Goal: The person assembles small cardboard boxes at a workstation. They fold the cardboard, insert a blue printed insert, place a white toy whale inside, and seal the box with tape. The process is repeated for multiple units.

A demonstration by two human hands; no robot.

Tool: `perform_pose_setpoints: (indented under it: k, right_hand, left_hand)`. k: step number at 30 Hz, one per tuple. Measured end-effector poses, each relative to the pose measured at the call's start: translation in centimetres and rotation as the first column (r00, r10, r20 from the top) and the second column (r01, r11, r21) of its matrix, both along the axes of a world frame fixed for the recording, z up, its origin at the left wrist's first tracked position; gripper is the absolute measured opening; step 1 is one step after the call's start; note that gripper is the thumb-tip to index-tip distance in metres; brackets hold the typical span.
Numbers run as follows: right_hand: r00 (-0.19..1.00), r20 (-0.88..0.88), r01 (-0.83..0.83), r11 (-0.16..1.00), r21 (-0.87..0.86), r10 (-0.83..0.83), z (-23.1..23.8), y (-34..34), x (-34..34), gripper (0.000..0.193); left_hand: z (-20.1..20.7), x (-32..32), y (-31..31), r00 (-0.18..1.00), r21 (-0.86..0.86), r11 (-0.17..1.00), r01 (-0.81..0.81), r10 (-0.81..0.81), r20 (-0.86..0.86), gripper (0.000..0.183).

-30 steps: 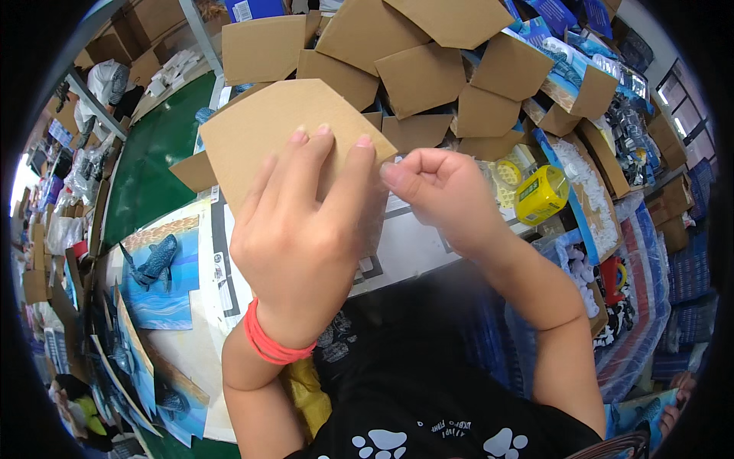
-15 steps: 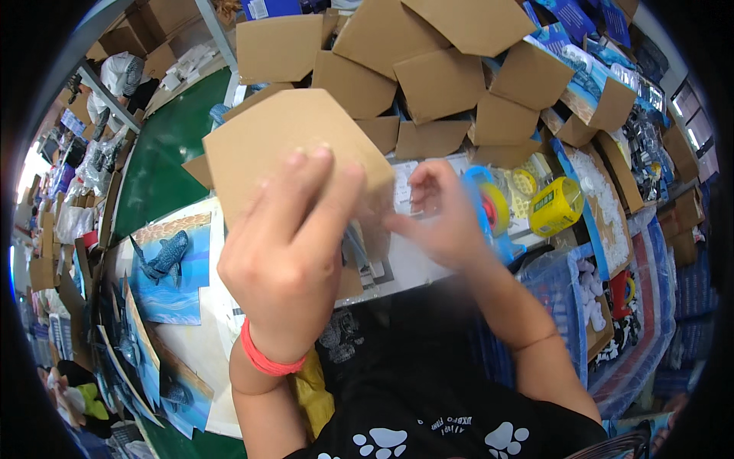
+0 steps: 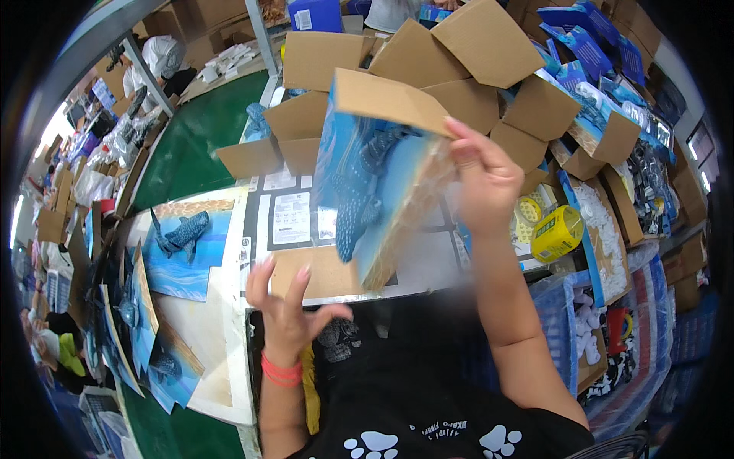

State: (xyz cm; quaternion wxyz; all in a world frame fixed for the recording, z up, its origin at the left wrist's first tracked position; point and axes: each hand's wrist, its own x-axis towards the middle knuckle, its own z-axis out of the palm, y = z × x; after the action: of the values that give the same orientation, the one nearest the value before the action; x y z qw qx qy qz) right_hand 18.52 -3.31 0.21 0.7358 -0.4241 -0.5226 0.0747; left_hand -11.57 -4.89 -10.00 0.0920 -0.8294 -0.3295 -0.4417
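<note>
My right hand [image 3: 489,183] pinches the upper right corner of a folded cardboard backing card [image 3: 394,96], holding it tilted over the table. The card's printed blue-and-sand inside faces me, and a spotted whale shark toy [image 3: 355,206] lies against it. My left hand [image 3: 287,314] is apart from the card, fingers spread, at the table's front edge. Just beyond those fingers lies a brown cardboard piece [image 3: 321,273]; whether it joins the held card cannot be made out. Another whale shark toy [image 3: 182,236] rests on a blue printed card [image 3: 180,271] to the left.
Brown folded cards [image 3: 459,99] are heaped at the back. A yellow cylindrical container [image 3: 556,233] stands at the right, near a box of white pieces [image 3: 600,222]. More printed cards [image 3: 141,321] lean together at the left. A person [image 3: 160,65] is at the far left.
The card has turned from its plain brown back to its printed inside with the toy. My left hand has let go and dropped lower; my right hand has taken hold of the card's corner.
</note>
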Motion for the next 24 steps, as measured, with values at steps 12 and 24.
perform_pose_setpoints:
  k: [12, 24]
  right_hand:
    - [0.556, -0.831, -0.441, 0.851, -0.286, 0.008, -14.3, -2.5, -0.4, 0.038]
    - [0.978, 0.207, 0.033, 0.997, -0.073, -0.017, -12.2, -6.6, -1.7, 0.076]
  left_hand:
    - [10.5, -3.2, -0.3, 0.988, 0.231, 0.963, 0.137, -0.117, -0.099, 0.025]
    - [18.1, 7.6, 7.2, 0.764, -0.248, 0.927, 0.28, -0.372, -0.526, 0.012]
